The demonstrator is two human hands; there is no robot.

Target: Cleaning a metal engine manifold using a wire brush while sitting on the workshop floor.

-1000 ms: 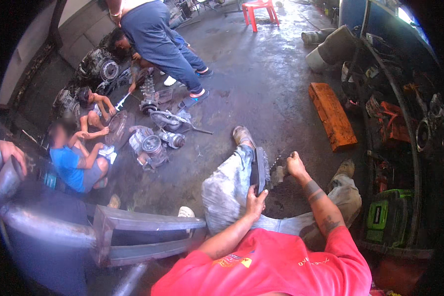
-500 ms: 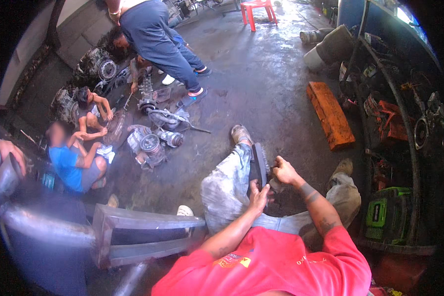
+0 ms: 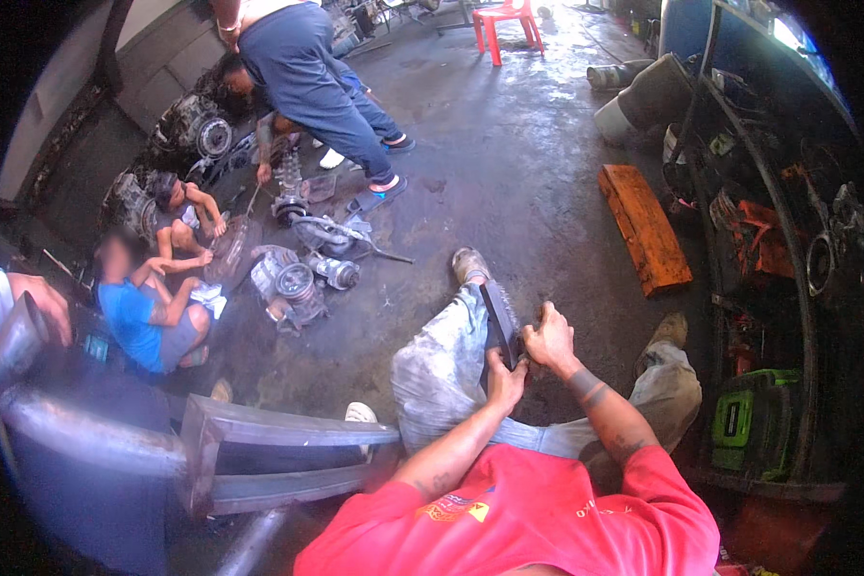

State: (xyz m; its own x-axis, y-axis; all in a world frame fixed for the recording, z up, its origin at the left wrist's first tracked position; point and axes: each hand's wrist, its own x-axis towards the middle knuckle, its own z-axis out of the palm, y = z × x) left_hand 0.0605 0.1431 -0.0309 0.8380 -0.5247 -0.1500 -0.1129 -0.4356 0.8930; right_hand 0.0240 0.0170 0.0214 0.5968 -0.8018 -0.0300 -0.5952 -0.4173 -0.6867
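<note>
My left hand (image 3: 506, 377) is closed round the lower end of a long black brush (image 3: 500, 317). Pale bristles run along the brush's right side, and its far end tilts up toward my left shoe. Close against the bristle side, my right hand (image 3: 550, 340) is closed with the thumb on top. Whatever sits in its fingers is too hidden to name. Both hands are between my knees, above the dark floor.
Engine parts (image 3: 293, 278) lie on the floor at left, where several people crouch or bend. An orange block (image 3: 643, 230) lies ahead right. A metal rack (image 3: 804, 384) with parts and a green case (image 3: 754, 420) stands at right. A metal frame (image 3: 288, 422) is at my left.
My right hand has come slightly nearer to me along the brush, with its thumb now raised. The brush has turned a little, its far end moving left.
</note>
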